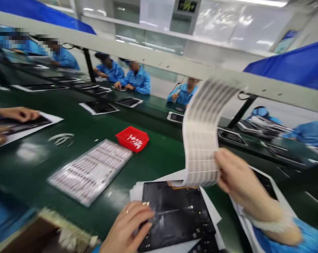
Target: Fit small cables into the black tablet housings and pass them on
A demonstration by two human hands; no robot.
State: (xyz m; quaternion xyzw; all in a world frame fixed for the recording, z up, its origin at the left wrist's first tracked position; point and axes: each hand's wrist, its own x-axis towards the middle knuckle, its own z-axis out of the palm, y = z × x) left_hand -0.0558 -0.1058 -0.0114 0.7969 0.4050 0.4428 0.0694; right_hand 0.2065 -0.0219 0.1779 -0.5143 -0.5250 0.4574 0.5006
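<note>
My right hand (240,179) is raised at the right, its fingers closed on the side edge of a long, curling pale sheet with printed rows (202,140), which looks like a label sheet. The sheet's upper end is blurred. Below it lies a flat black device panel (174,214) with an orange strip along its far edge, on white sheets (213,207). My left hand (129,226) rests at the panel's left edge, fingers bent and thumb apart, with nothing visible held in it.
A clear-covered printed sheet (91,170) and a red tray (132,138) with small white pieces lie left on the green table. Another person's hands (19,116) work on a panel at far left. People in blue sit across, beyond a slanted white beam (153,58).
</note>
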